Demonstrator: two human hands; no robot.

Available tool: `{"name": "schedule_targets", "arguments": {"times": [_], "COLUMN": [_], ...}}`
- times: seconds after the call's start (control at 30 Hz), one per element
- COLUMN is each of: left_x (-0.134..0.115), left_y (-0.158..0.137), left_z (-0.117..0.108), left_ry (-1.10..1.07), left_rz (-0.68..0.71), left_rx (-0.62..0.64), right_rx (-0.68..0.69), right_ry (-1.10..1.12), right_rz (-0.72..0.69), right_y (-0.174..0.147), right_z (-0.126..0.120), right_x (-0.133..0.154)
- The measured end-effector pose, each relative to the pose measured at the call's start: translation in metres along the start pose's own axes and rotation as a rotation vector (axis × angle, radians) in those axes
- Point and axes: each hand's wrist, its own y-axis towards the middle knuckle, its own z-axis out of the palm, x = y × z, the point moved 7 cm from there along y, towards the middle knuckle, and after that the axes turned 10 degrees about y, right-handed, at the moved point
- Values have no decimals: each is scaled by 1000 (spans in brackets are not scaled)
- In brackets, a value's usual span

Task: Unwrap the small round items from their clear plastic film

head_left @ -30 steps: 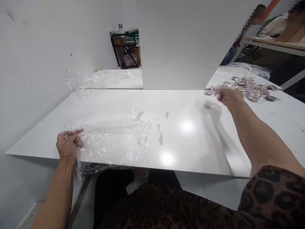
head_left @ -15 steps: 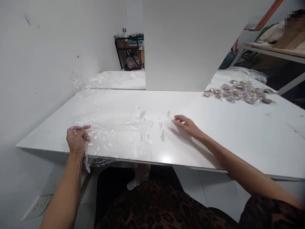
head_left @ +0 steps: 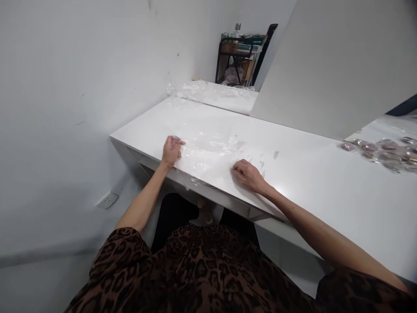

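Observation:
A clear plastic sheet [head_left: 208, 150] lies crumpled over the near left part of the white table [head_left: 312, 182] and hangs over its front edge. My left hand [head_left: 171, 151] grips the sheet's left end at the table edge. My right hand [head_left: 247, 174] rests on the sheet's right end with its fingers curled onto the plastic. Both forearms reach out from leopard-print sleeves.
A pile of small wrapped pieces [head_left: 381, 152] lies at the table's far right. A second sheet of clear plastic [head_left: 211, 89] covers another table behind. A white partition [head_left: 329, 61] stands at the back, a dark shelf rack [head_left: 239, 58] beyond it, and a wall with a socket [head_left: 107, 200] on the left.
My right hand came back from the pile of wrapped pieces to the right end of the plastic sheet. My head moved back and left, so the table looks smaller.

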Motion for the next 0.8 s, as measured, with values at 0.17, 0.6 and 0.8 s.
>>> {"name": "schedule_targets", "arguments": {"times": [0.17, 0.6, 0.8], "left_x": [-9, -45, -83], "left_y": [-55, -93, -71], "left_z": [39, 57, 24], "left_ry": [332, 1014, 583], "left_rz": [142, 362, 533], "left_rx": [371, 601, 138], "right_rx": [-68, 225, -127], "right_ry": [84, 492, 639], "right_rz": [86, -213, 29], "right_y": [27, 19, 12], "right_z": [13, 44, 14], "right_x": [6, 61, 27]}}
